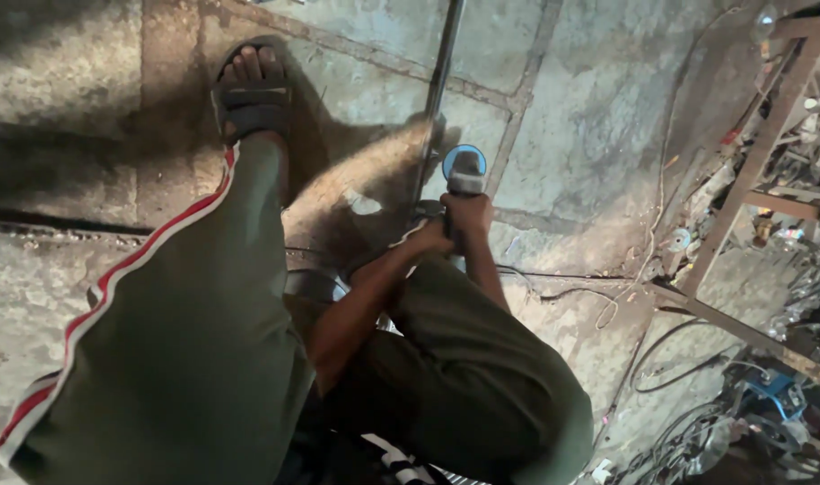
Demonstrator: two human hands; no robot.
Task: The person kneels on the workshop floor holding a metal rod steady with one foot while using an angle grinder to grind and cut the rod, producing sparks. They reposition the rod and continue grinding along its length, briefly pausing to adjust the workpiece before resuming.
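The person is wearing baggy olive-green trousers (185,359) with a red-and-white side stripe (131,269) and a dark strapped sandal (251,99), arms showing bare.

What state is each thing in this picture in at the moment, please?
Angle grinder: gripped in both hands, disc at the rod.
Metal rod: lying on the floor, running away from the person.
Left hand: closed on the grinder.
Right hand: closed on the grinder.
Sandal: worn, flat on the floor.
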